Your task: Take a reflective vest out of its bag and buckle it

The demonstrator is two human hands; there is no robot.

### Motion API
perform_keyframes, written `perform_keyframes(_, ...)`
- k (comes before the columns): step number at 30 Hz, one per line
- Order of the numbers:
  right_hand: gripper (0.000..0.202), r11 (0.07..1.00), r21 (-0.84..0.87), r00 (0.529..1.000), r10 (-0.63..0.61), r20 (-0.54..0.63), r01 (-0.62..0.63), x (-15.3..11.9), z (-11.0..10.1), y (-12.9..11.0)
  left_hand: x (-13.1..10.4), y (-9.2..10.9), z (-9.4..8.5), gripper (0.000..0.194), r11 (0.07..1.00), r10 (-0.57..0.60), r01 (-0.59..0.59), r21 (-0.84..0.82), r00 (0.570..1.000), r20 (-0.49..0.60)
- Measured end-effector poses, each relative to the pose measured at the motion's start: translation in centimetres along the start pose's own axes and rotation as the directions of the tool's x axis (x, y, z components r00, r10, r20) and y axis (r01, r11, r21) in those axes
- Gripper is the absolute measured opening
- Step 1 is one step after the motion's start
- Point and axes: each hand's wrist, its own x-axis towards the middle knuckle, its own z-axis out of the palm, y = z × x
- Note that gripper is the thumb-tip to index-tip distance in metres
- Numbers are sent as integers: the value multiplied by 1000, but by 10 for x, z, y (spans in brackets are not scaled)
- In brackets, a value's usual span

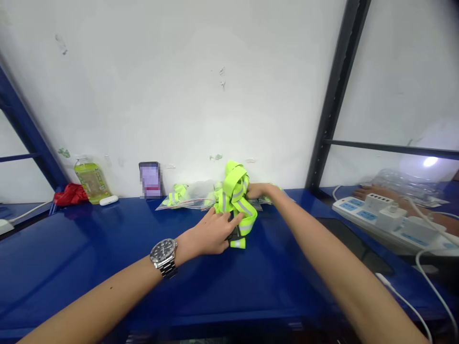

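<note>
Reflective straps [236, 200], pinned under the flat left hand [211, 234] and gripped by the right hand [257, 191], could tangle if tugged.

I'm at a workshop packing bench: a blue metal shelf [89, 267] against a scuffed white wall [179, 71], steel rack uprights [333, 95], bagged reflective straps [182, 196], power strip [387, 215].

Nothing here that I can read. The green label on the bottle [92, 179] by the left end of the blue tabletop's [107, 267] back edge is too small and blurred to make out. The phone screen [150, 179] propped at the back edge is a blur too. The watch dial [163, 250] shows only fine marks, no readable figures. The power strip [390, 217] at the right edge carries nothing legible.
</note>
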Motion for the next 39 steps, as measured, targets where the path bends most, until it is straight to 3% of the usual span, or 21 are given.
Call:
perform_keyframes(4, 17, 991, -127, 978, 55, 199, -30, -3, -32, -17, -2, -22, 24, 77, 989, -87, 86, -123, 996, -9)
perform_keyframes(6, 8, 981, -189, 979, 70, 190, -34, -12, -38, -39, -1, -25, 29, 77, 986, -106, 99, -137, 993, -46)
perform_keyframes(8, 21, 969, -247, 995, 45, 86, -22, -23, -34, -67, 2, -23, 31, 75, 985, -119, 110, -132, 991, -64)
perform_keyframes(10, 28, 925, -348, 984, -174, -31, 152, -35, -18, -90, 5, -20, 32, 67, 984, -124, 113, -137, 990, -73)
perform_keyframes(12, 33, 847, -367, 916, -399, 37, 384, -44, 3, -99, 7, -18, 33, 50, 981, -122, 110, -162, 990, -68)
perform_keyframes(14, 41, 842, -371, 915, -399, 64, 393, -50, 23, -87, 5, -16, 35, 38, 971, -143, 126, -201, 987, -72)
perform_keyframes(17, 43, 916, -290, 959, -283, 27, 279, -52, 39, -43, -7, -11, 34, 42, 941, -201, 154, -300, 971, -131)
perform_keyframes(20, 42, 979, -143, 978, -166, -123, 148, -55, 38, 0, -25, -3, 32, 53, 888, -199, 86, -452, 957, -209)
perform_keyframes(22, 42, 993, -58, 982, -112, -153, 104, -58, 33, 14, -35, 1, 30, 57, 849, -198, 43, -527, 950, -241)
perform_keyframes(26, 36, 996, -8, 974, -88, -210, 88, -65, 27, -2, -39, 1, 31, 35, 829, -210, 41, -558, 947, -242)
perform_keyframes(30, 23, 995, -23, 890, -97, -445, 97, -71, 28, -49, -31, -2, 37, 24, 859, -201, 43, -511, 945, -257)
perform_keyframes(32, 18, 977, -29, 906, -207, -370, 211, -75, 33, -71, -28, -4, 41, 25, 867, -206, 47, -496, 940, -271)
perform_keyframes(34, 22, 947, -76, 934, -321, -157, 313, -80, 41, -84, -27, -5, 44, 29, 868, -214, 44, -495, 932, -293)
perform_keyframes(36, 26, 957, -104, 961, -275, -42, 269, -84, 51, -87, -29, -7, 47, 34, 870, -222, 40, -491, 921, -319)
perform_keyframes(39, 30, 983, -47, 984, -175, 26, 176, -87, 61, -80, -31, -8, 49, 43, 876, -243, 55, -480, 909, -339)
